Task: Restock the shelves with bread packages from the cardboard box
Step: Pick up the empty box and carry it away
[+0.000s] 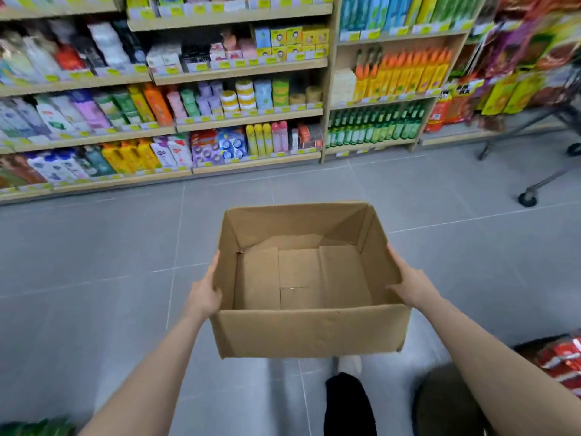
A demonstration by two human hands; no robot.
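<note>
I hold an open brown cardboard box (309, 332) in front of me above the grey tiled floor. Its inside is bare cardboard; no bread packages show in it. My left hand (204, 294) grips the box's left wall, thumb over the rim. My right hand (408, 284) grips the right wall the same way. Shelves (245, 116) with bottles, tubs and refill pouches stand ahead across the aisle.
A wheeled metal cart (534, 190) stands at the right. Red packets (562, 360) lie at the lower right beside a dark round object (446, 401). My leg and white shoe (349, 366) show under the box. Grey floor tiles (94, 247) stretch between me and the shelves.
</note>
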